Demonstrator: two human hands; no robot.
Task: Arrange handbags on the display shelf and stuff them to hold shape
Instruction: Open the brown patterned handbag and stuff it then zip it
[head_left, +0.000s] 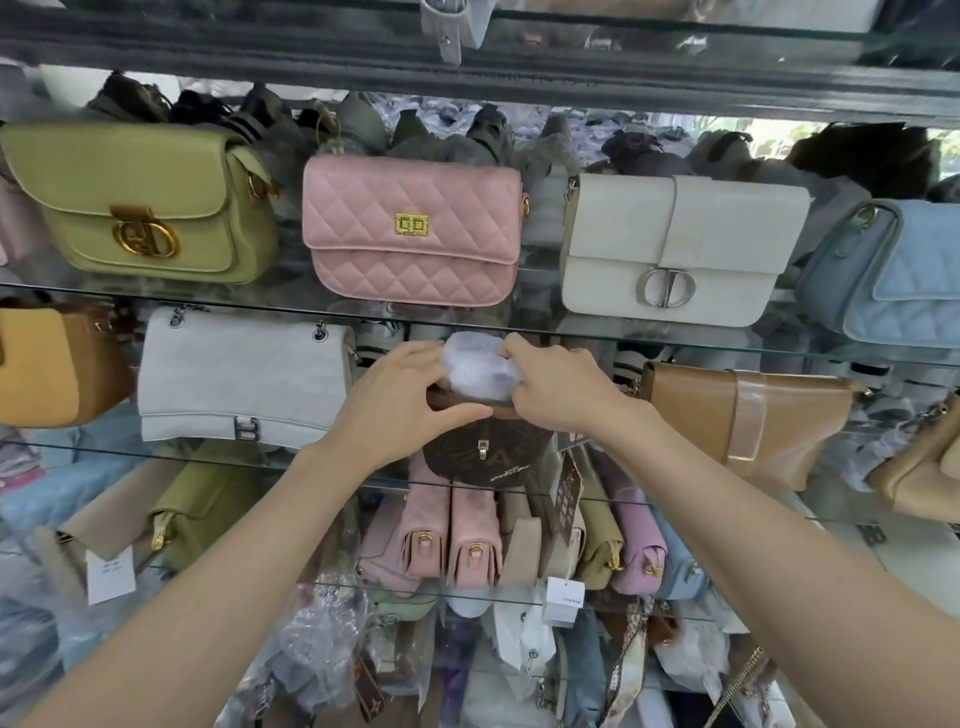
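Both hands work here: our left hand (402, 400) grips the soft brown bag's (480, 452) rim, right hand (558, 387) fingers pinching light, crushable white stuffing (478, 366).

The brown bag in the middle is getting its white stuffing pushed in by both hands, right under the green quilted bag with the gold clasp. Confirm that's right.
One detail is off: the quilted bag directly above is pink, not green, as the head view shows. The rest holds: the left hand and right hand press the white stuffing into the brown bag.
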